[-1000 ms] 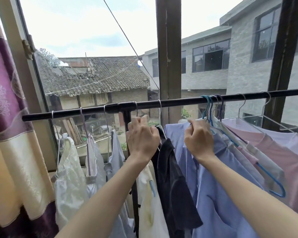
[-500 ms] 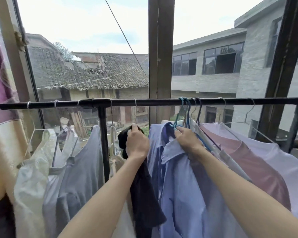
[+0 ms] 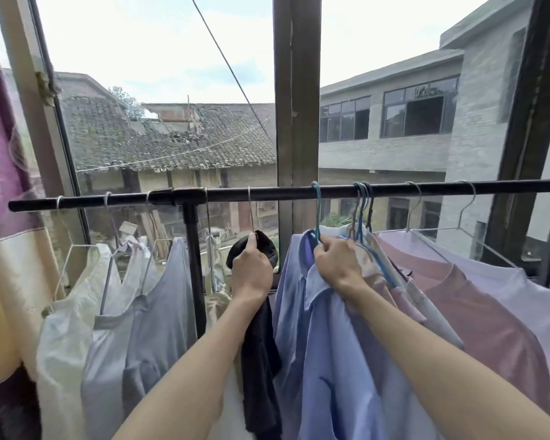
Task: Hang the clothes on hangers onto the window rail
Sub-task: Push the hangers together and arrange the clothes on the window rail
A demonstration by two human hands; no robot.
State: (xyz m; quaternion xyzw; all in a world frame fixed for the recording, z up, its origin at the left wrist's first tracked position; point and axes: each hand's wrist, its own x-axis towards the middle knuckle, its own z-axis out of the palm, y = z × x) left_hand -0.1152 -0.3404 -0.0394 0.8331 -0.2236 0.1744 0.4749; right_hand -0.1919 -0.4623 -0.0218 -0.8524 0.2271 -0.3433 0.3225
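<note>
head view: a person's two bare arms reach up to a black window rail (image 3: 394,188) crowded with laundry. the left hand (image 3: 251,265) is curled around the top of a black garment (image 3: 261,360), pinching the neck of its thin metal hanger (image 3: 251,214), whose hook sits over the rail just left of the wooden window post (image 3: 296,122). the right hand (image 3: 338,265) grips the collar of a blue shirt (image 3: 331,360) at the base of a teal hanger (image 3: 316,211), also hooked on the rail. just right of it, a cluster of blue and dark hangers (image 3: 362,204) hangs bunched together, followed by a pink shirt (image 3: 477,312) and a pale lilac garment (image 3: 537,300). left of the rail's black upright (image 3: 194,265) hang a grey top (image 3: 159,328) and a white garment (image 3: 64,344), near a purple and cream curtain (image 3: 4,217). tiled roofs and a grey brick building lie beyond the glass.
</note>
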